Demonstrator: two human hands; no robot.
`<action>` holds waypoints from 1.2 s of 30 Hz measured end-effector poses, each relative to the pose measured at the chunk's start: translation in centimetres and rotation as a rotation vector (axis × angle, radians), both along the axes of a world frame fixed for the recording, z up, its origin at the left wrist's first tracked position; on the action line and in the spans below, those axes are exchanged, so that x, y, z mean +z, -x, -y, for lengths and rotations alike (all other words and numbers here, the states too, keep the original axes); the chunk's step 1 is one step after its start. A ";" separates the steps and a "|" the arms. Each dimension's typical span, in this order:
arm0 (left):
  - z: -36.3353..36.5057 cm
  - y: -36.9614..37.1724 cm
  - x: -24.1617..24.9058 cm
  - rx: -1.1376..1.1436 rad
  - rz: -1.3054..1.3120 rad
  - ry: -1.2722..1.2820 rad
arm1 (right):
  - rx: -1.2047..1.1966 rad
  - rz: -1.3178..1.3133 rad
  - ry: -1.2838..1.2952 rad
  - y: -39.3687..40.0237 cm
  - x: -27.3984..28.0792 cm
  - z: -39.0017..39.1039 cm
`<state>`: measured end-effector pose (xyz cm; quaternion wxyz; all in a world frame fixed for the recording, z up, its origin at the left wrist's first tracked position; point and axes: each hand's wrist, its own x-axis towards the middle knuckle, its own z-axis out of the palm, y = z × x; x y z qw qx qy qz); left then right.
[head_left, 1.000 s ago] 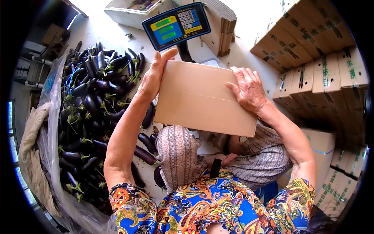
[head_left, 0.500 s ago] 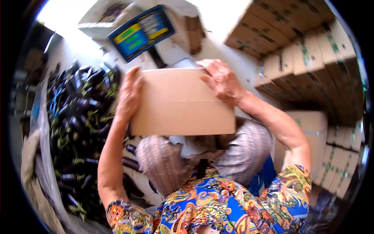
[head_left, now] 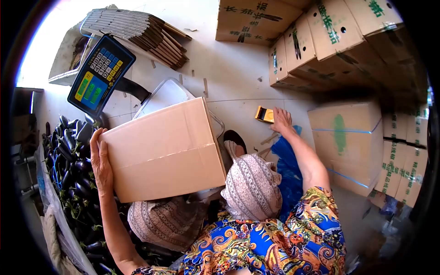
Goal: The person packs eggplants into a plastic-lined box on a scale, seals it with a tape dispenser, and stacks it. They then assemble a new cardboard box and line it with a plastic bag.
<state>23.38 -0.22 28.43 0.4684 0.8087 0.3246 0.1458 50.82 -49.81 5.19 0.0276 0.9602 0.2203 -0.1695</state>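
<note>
A closed cardboard box (head_left: pixel 165 151) lies tilted across the knees, a seam running over its face. My left hand (head_left: pixel 101 162) presses against the box's left edge, its fingers at the upper left corner. Away to the right, my right hand (head_left: pixel 281 120) is closed on a small yellow and black tool (head_left: pixel 265 114) at floor level; the fingertips meet its right end. Behind the box stands a scale with a metal platform (head_left: pixel 166 94) and a tilted display (head_left: pixel 101 75).
Dark eggplants (head_left: pixel 73 160) are heaped at the left beside a plastic sheet (head_left: pixel 64 229). Flattened cartons (head_left: pixel 133 32) lie at the upper left. Printed boxes (head_left: pixel 330 32) are stacked at the upper right; a strapped box (head_left: pixel 346 142) and blue plastic (head_left: pixel 289 174) sit at the right.
My right hand has left the box and moved right to the yellow tool. The box has tilted and shifted left with my left hand still on it. The view has turned.
</note>
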 end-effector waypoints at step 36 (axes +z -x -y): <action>-0.9 1.0 -2.1 0.026 0.184 -0.221 | 0.597 -0.325 -0.952 11.5 31.3 -26.9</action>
